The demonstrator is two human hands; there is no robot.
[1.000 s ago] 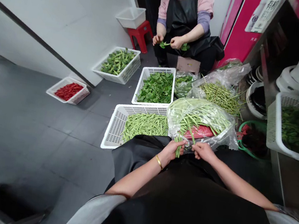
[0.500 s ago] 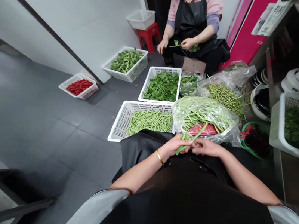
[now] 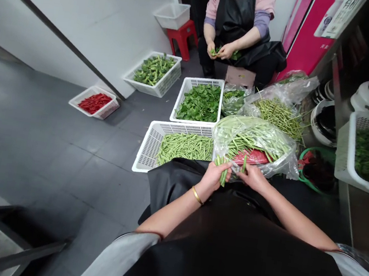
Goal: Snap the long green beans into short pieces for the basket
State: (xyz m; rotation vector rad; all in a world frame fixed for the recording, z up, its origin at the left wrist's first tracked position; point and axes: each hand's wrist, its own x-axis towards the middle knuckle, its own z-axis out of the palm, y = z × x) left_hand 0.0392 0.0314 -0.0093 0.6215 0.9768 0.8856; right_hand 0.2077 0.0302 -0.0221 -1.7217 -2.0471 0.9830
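My left hand [image 3: 214, 176] is curled round a small bunch of green bean pieces [image 3: 223, 177], their ends sticking out past my fingers. My right hand [image 3: 252, 175] pinches a short bean piece [image 3: 244, 164] that points upward, near the left hand. Both hands are over the lap of my black apron [image 3: 256, 261], at the near edge of a clear plastic bag [image 3: 230, 125]. Long beans [image 3: 239, 143] lie in the bag, and something red [image 3: 253, 157] shows by its near edge.

Against the bag's left edge stands a white basket [image 3: 147, 148] of cut beans [image 3: 186, 150]; my apron hides its near right corner. At that basket's far edge is a second basket [image 3: 176, 104] with leafy greens [image 3: 200, 103] in it. Thin stalks [image 3: 279, 116] lie past the bag's far edge.

On the floor [image 3: 99, 208], by its edge along the wall, a small basket [image 3: 103, 112] holds red pieces [image 3: 94, 103]. Beyond the leafy greens, a co-worker [image 3: 236, 20] sits with both hands on a leafy sprig [image 3: 215, 52].
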